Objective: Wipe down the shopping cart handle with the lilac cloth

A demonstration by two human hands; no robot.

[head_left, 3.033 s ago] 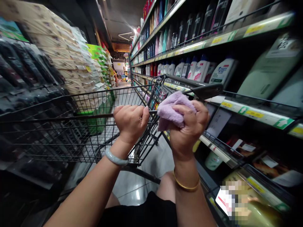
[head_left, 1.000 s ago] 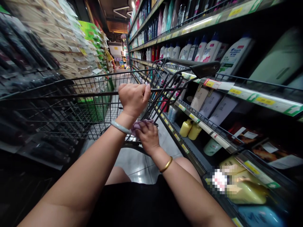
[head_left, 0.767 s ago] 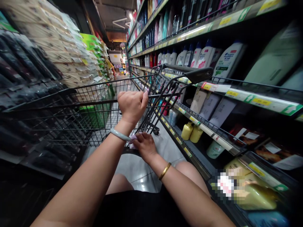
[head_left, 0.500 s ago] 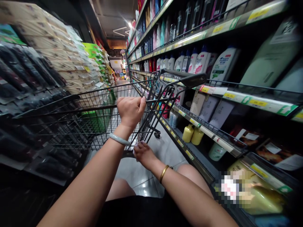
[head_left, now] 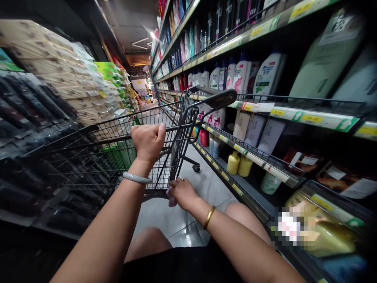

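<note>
A black wire shopping cart (head_left: 97,153) stands in a shop aisle in front of me. My left hand (head_left: 148,141), with a pale bangle on its wrist, is closed in a fist around the cart's upper rear bar. My right hand (head_left: 183,193), with a gold bangle on the wrist, is low at the cart's bottom rear corner. It is closed on a lilac cloth (head_left: 170,197), which is pressed against the lower frame; only a small bit of the cloth shows under the fingers. The cart's dark handle (head_left: 218,98) sticks out to the upper right.
Shelves on the right carry shampoo bottles (head_left: 265,76), boxes and two yellow bottles (head_left: 238,164), with price tags along the rails. On the left are dark packaged goods (head_left: 26,114) and stacked tissue packs (head_left: 73,78). The tiled aisle floor (head_left: 203,181) runs ahead.
My right hand has gone with the lilac cloth from the top bar beside my left hand down to the cart's lower rear frame. The left hand has kept its grip on the bar.
</note>
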